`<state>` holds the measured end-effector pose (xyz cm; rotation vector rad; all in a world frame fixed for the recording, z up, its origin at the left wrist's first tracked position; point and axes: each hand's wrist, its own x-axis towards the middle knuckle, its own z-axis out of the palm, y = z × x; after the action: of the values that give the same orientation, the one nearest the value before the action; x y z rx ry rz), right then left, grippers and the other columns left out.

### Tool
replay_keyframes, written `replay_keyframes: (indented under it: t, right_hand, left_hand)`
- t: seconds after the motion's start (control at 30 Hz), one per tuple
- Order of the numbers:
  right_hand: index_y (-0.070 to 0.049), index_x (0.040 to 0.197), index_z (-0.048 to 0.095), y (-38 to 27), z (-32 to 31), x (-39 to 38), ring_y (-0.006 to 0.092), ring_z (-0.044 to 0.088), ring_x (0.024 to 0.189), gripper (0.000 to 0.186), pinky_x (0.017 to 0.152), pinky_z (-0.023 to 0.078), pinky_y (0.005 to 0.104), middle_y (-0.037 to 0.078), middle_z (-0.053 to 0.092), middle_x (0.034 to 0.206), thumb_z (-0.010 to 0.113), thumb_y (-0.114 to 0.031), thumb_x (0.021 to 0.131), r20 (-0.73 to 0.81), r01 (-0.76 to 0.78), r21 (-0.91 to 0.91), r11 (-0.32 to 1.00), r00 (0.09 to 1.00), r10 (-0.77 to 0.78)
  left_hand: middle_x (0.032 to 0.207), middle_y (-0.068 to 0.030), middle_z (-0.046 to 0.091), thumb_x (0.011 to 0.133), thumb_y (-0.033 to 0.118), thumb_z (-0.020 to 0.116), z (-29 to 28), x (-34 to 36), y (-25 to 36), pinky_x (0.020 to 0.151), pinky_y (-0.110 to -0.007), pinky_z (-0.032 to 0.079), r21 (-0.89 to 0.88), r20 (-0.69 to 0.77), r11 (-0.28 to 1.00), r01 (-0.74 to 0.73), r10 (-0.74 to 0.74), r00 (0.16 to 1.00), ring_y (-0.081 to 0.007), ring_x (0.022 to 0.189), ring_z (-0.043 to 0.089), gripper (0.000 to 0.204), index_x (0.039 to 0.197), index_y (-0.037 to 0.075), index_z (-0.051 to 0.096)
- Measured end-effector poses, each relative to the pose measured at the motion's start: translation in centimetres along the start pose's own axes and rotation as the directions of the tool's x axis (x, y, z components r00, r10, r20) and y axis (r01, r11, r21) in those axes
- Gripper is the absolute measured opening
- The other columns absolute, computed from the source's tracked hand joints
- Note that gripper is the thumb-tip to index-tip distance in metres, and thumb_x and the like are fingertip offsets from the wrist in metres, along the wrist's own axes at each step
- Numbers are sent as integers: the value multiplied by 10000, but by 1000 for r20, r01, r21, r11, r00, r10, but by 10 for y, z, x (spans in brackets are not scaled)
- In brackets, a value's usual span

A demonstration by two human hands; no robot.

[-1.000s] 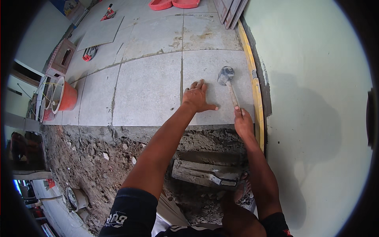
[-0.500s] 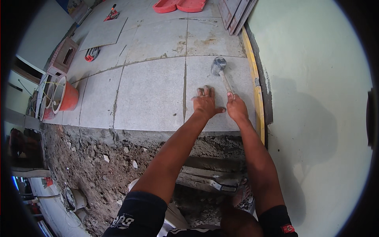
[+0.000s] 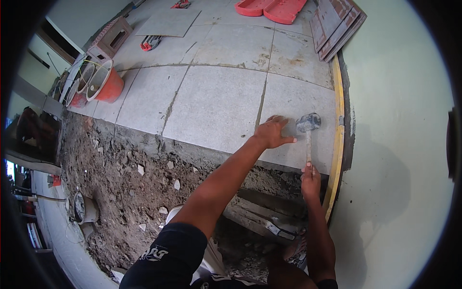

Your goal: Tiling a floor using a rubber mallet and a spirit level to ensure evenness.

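The mallet (image 3: pixel 308 122) has been drawn back over the tile (image 3: pixel 298 96).

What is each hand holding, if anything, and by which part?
The right hand grips the mallet by its handle, at the end away from the head; the left hand holds nothing.

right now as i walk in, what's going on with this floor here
A person is using both bare hands at a pale floor tile. The right hand grips a mallet by its handle, the head over the tile; whether it touches is unclear. The left hand is spread at the same tile, near its left joint. A yellow bar runs along the tile's right side, by the wall. Rough dirt lies in front of the tiled part.
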<state>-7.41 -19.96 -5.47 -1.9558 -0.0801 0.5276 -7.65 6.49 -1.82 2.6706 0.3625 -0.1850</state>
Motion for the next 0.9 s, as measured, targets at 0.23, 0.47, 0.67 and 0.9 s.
replay_keyframes:
  t: [0.23, 0.47, 0.67, 0.9]
  right_hand:
    - [1, 990, 606, -38, 3, -50, 474, 634, 768, 446, 692, 482, 542, 247, 635, 766, 489, -422, 1071, 196, 344, -406, 847, 938, -286]
    - [-23, 1005, 572, -90, 53, -65, 515, 651, 784, 363, 700, 497, 589, 263, 673, 792, 525, -380, 1055, 356, 604, -353, 715, 793, -494]
    - [-43, 1017, 544, -74, 83, -41, 503, 660, 755, 361, 679, 509, 591, 239, 690, 786, 497, -398, 1062, 404, 558, -575, 598, 829, -386]
    - [-49, 1051, 550, -71, 97, -39, 506, 659, 787, 399, 695, 504, 605, 261, 687, 803, 460, -438, 1070, 417, 534, -608, 588, 844, -337]
  left_hand:
    - [1677, -239, 237, 749, 795, 706, -20, -136, -142, 1245, -586, 210, 45, -252, 900, 434, -411, 876, -462, 1559, 167, 1135, 1630, 201, 307]
    - [1715, -178, 164, 625, 786, 779, -17, -142, -160, 1271, -565, 156, 17, -225, 891, 453, -438, 870, -426, 1579, 117, 1253, 1643, 250, 281]
    - [1722, -162, 143, 630, 820, 729, -15, -139, -153, 1281, -537, 142, 29, -211, 892, 452, -436, 875, -401, 1587, 104, 1253, 1649, 266, 256]
    - [1724, -151, 142, 627, 843, 706, -15, -142, -154, 1284, -525, 142, 42, -222, 885, 464, -445, 868, -390, 1588, 111, 1251, 1648, 273, 260]
